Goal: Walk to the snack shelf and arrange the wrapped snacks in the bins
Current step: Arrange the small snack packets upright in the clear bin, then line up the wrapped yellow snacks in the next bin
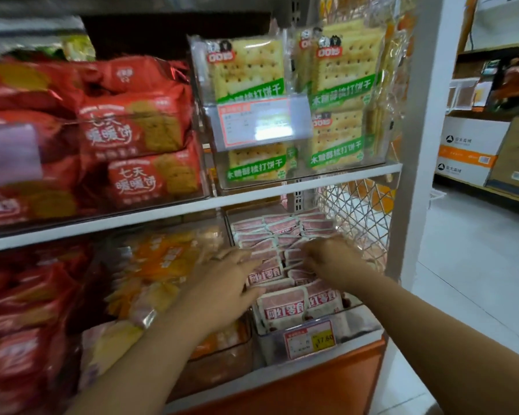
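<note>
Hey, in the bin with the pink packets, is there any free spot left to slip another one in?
Hardly. The pink packets fill the clear bin from front to back, and the left hand and right hand cover the middle. The only bare patch is the front right corner, between the last packets and the bin wall. The orange packets alongside are packed too.

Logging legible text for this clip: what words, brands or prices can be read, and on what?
"七天暖暖饼": red biscuit packs, upper shelf.
"木糖醇梳打饼干": green bands of cracker packs.
"网红零食": pink-and-white packets under both hands.
"17.80", roughly: lower price tag.
Upper price tag and cardboard boxes: too blurred.
</note>
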### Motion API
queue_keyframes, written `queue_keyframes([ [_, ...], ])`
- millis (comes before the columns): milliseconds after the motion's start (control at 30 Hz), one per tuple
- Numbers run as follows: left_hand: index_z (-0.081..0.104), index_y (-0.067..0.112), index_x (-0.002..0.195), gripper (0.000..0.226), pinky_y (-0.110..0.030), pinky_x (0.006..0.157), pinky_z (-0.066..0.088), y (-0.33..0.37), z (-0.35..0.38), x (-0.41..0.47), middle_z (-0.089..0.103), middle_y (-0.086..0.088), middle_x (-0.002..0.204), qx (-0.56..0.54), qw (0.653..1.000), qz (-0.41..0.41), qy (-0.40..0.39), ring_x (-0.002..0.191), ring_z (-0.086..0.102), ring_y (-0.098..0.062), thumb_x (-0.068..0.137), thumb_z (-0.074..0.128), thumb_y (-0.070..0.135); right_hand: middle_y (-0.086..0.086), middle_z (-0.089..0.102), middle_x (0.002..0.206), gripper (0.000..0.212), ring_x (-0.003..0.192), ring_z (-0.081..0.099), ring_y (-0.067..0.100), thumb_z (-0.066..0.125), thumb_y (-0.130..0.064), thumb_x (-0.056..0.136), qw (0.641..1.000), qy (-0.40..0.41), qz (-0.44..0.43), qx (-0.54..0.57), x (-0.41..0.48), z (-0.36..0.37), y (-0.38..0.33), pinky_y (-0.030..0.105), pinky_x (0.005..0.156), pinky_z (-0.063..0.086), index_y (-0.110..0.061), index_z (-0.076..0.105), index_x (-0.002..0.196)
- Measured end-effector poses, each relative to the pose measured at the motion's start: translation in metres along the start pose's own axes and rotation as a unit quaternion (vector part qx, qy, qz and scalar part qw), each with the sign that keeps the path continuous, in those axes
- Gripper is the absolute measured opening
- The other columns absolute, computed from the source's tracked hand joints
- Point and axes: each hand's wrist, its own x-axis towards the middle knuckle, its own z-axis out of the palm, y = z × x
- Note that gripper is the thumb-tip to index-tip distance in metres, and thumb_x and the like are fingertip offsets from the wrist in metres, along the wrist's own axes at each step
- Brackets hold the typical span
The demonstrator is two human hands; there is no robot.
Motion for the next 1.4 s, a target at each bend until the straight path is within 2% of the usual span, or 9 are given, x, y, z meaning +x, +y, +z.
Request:
queue_keyframes([
  [100, 0.028, 0.04, 0.143, 0.053, -0.044, 0.115, 0.019, -0.008, 0.012, -0.015, 0.016, 0.016, 0.155, -0.066, 0.998, -0.018, 0.011, 0.139, 0.024, -0.01, 0.094, 0.027, 0.06, 0.007, 0.067, 0.113, 0.033, 0.091, 0.063, 0.022, 0.042, -0.023, 0.096, 1.0, -0.005, 0.025, -0.009, 0.035, 0.008, 0.002, 0.03, 0.073, 0.051, -0.029, 0.059, 0.124],
  [300, 0.03, 0.043, 0.141, 0.05, -0.043, 0.118, 0.003, -0.015, 0.021, -0.014, 0.013, 0.02, 0.153, -0.1, 0.994, -0.008, 0.038, 0.136, 0.029, -0.006, 0.094, 0.024, 0.059, 0.005, 0.068, 0.102, 0.022, 0.094, 0.063, 0.026, 0.057, -0.027, 0.089, 0.992, -0.014, 0.074, -0.102, 0.098, 0.011, 0.008, 0.029, 0.078, 0.049, -0.024, 0.069, 0.108],
  [400, 0.032, 0.042, 0.14, 0.05, -0.042, 0.117, -0.002, -0.017, 0.022, -0.013, 0.014, 0.021, 0.152, -0.104, 0.994, -0.01, 0.04, 0.133, 0.033, -0.007, 0.094, 0.025, 0.059, 0.004, 0.064, 0.088, 0.016, 0.091, 0.064, 0.025, 0.056, -0.023, 0.089, 0.987, -0.025, 0.037, -0.156, 0.106, 0.005, 0.003, 0.026, 0.072, 0.044, -0.018, 0.069, 0.095],
  [500, 0.03, 0.043, 0.141, 0.049, -0.041, 0.115, -0.007, -0.016, 0.023, -0.012, 0.013, 0.02, 0.152, -0.101, 0.994, -0.015, 0.041, 0.134, 0.033, -0.006, 0.095, 0.025, 0.058, 0.01, 0.066, 0.1, 0.02, 0.092, 0.063, 0.029, 0.047, -0.022, 0.092, 0.976, 0.036, -0.018, -0.214, 0.105, 0.003, 0.0, 0.03, 0.073, 0.045, -0.018, 0.065, 0.101],
  [767, 0.029, 0.044, 0.14, 0.046, -0.041, 0.115, -0.01, -0.013, 0.032, -0.01, 0.012, 0.022, 0.151, -0.106, 0.992, -0.028, 0.056, 0.132, 0.035, -0.005, 0.096, 0.022, 0.055, 0.013, 0.058, 0.126, 0.051, 0.106, 0.06, 0.03, 0.039, -0.007, 0.095, 0.971, -0.032, -0.089, -0.218, 0.1, 0.005, -0.003, 0.036, 0.089, 0.05, -0.037, 0.043, 0.135],
  [900, 0.026, 0.043, 0.142, 0.047, -0.04, 0.114, -0.012, -0.012, 0.032, -0.011, 0.01, 0.022, 0.153, -0.106, 0.992, -0.032, 0.059, 0.133, 0.034, -0.005, 0.096, 0.02, 0.055, 0.011, 0.06, 0.124, 0.032, 0.104, 0.061, 0.026, 0.044, -0.03, 0.096, 0.979, -0.02, -0.077, -0.188, 0.091, 0.0, -0.004, 0.029, 0.089, 0.046, -0.031, 0.058, 0.124],
  [1033, 0.026, 0.042, 0.143, 0.049, -0.039, 0.114, -0.012, -0.011, 0.027, -0.02, 0.009, 0.02, 0.154, -0.108, 0.991, -0.023, 0.07, 0.136, 0.029, -0.006, 0.096, 0.021, 0.055, 0.004, 0.061, 0.122, 0.033, 0.1, 0.063, 0.025, 0.055, -0.014, 0.09, 0.993, 0.068, -0.044, -0.091, 0.052, -0.008, -0.014, 0.031, 0.086, 0.048, -0.022, 0.061, 0.121],
  [1200, 0.043, 0.04, 0.133, 0.039, -0.044, 0.117, 0.005, -0.037, 0.014, -0.057, 0.035, 0.021, 0.142, -0.152, 0.973, -0.052, 0.164, 0.128, 0.036, -0.005, 0.097, 0.032, 0.049, -0.006, 0.066, 0.111, 0.023, 0.086, 0.057, 0.003, 0.056, -0.015, 0.09, 0.989, 0.064, -0.134, 0.027, -0.022, -0.002, -0.063, 0.017, 0.076, 0.043, -0.02, 0.068, 0.11],
  [1400, 0.06, 0.033, 0.119, 0.032, -0.047, 0.112, 0.023, -0.098, 0.028, -0.102, 0.056, 0.011, 0.123, -0.181, 0.954, -0.15, 0.189, 0.115, 0.053, -0.015, 0.09, 0.048, 0.041, -0.004, 0.069, 0.106, 0.024, 0.094, 0.06, 0.01, 0.061, -0.021, 0.086, 0.964, 0.004, -0.266, -0.008, -0.034, 0.016, -0.126, 0.025, 0.084, 0.048, -0.021, 0.068, 0.108],
])
